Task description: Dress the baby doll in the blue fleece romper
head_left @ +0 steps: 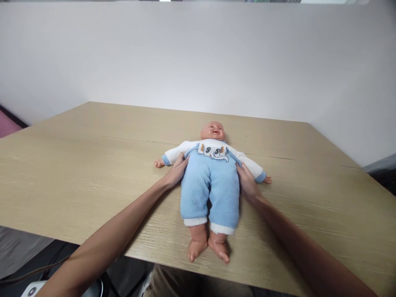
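Observation:
A baby doll lies on its back on the table, its head away from me and its bare feet toward me. It wears a fleecy light blue and white outfit with an elephant on the chest. My left hand grips the doll's side at the waist, below its sleeve. On the opposite side, my right hand holds the waist in the same way. The fingertips of both hands are partly hidden by the doll's body and clothes.
The light wooden table has thin seams across its top. Behind it rises a pale wall. Its front edge runs below the doll's feet. At the lower left are a cable and a white object, partly behind my forearm.

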### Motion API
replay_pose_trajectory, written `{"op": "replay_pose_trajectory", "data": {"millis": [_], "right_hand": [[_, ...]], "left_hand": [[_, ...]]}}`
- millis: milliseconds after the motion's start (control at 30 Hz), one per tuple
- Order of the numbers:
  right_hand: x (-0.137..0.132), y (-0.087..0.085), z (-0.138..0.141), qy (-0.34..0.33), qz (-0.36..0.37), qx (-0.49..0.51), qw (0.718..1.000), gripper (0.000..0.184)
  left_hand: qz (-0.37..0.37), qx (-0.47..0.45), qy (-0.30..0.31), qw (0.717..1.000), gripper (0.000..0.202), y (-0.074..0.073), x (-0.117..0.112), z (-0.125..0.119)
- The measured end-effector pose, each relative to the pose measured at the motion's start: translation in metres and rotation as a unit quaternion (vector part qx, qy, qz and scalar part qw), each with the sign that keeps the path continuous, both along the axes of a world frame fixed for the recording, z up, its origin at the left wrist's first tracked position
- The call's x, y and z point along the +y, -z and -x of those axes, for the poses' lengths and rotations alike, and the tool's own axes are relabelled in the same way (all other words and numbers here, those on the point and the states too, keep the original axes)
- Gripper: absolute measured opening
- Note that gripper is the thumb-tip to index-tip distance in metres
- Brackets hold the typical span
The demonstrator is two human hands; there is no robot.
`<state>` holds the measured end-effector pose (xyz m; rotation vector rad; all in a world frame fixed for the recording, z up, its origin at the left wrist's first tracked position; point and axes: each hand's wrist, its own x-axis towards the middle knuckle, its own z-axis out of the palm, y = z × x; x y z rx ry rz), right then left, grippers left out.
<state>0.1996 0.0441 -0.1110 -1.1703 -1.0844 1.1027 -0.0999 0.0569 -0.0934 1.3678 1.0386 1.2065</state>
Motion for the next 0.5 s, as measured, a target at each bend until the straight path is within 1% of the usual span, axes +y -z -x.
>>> {"op": "replay_pose_trajectory", "data": {"millis": [100,167,233,367,500], "right_hand": [[0.005,0.001,0.005,-0.009,-0.004,0.029,1.000,0.047],[0.007,0.000,0.005,-0.015,-0.016,0.028,0.999,0.049],[0.009,-0.001,0.005,-0.007,-0.021,0.030,0.999,0.050],[0.011,-0.001,0.004,-0.010,-0.021,0.052,0.998,0.052],[0.014,0.003,0.001,-0.018,-0.040,0.057,0.997,0.050]], "left_hand": [[0.059,-0.128,-0.011,0.990,0.036,0.002,0.000,-0.013],[0.082,-0.179,-0.006,0.980,0.041,0.003,0.002,-0.017],[0.089,-0.202,-0.001,0.975,0.044,0.004,0.003,-0.018],[0.097,-0.211,0.016,0.973,0.044,0.007,0.009,-0.011],[0.109,-0.217,0.031,0.969,0.037,0.007,0.016,-0.002]]}}
